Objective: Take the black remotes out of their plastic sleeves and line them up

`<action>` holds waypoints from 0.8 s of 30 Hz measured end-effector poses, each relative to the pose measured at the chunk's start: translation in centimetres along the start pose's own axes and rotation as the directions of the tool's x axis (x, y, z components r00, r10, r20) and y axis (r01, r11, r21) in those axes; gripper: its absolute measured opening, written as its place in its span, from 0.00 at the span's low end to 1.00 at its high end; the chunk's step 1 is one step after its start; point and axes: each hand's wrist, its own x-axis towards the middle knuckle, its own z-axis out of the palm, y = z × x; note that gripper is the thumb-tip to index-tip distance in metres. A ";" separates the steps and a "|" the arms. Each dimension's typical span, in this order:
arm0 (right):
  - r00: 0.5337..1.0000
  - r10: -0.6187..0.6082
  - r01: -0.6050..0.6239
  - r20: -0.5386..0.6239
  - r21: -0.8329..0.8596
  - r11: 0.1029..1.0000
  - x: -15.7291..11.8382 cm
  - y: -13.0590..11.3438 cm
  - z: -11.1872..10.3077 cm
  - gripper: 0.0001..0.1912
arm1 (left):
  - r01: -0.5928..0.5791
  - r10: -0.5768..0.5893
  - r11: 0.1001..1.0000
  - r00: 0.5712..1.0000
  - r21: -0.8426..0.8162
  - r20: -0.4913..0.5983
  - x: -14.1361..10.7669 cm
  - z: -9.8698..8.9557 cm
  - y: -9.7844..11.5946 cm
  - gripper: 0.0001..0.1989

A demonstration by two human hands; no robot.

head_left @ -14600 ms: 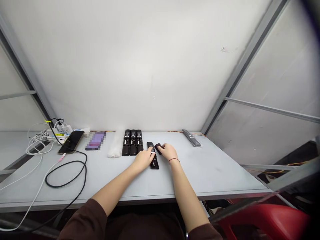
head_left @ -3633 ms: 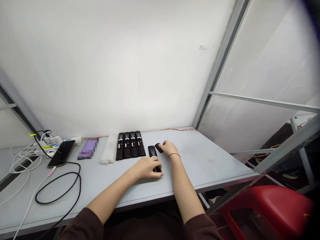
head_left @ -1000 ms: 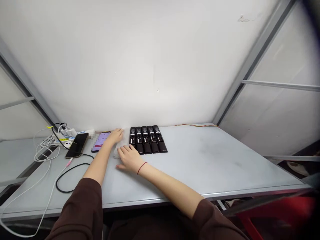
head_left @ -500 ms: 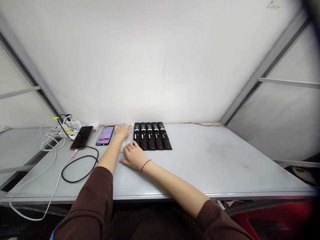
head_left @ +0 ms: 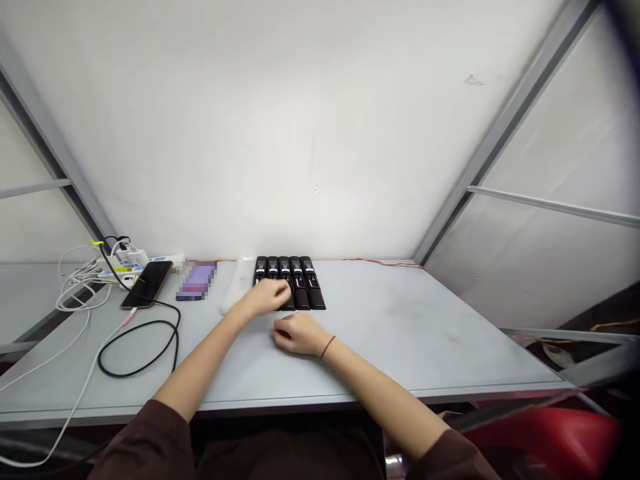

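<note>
Several black remote controls (head_left: 301, 283) lie side by side, backs up, with the battery compartments that show uncovered. My left hand (head_left: 269, 295) is over the lower part of the leftmost ones and hides part of them. Its fingers are curled closed, and whatever may be inside is hidden. My right hand (head_left: 299, 333), with a red string at the wrist, is just in front of the row at the table. Its fingers are also curled in, and I cannot see what they hold, if anything. A clear plastic bag (head_left: 239, 283) lies flat left of the remotes.
A phone with a purple screen (head_left: 199, 280) lies left of the bag. Further left are a dark phone (head_left: 148, 283), a power strip (head_left: 167, 260) with chargers, and a looped black cable (head_left: 140, 323). A white wall stands behind the grey table (head_left: 390, 333).
Both hands have come off the plastic bag and moved right, the left over the remotes, the right in front of them. Their fingers have curled in. The camera view has shifted slightly.
</note>
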 end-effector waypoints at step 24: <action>0.945 0.288 -0.326 0.152 0.419 0.847 -1.6 3.8 -2.1 0.09 | 0.126 -0.147 0.987 0.960 0.102 0.239 -2.7 3.3 0.1 0.14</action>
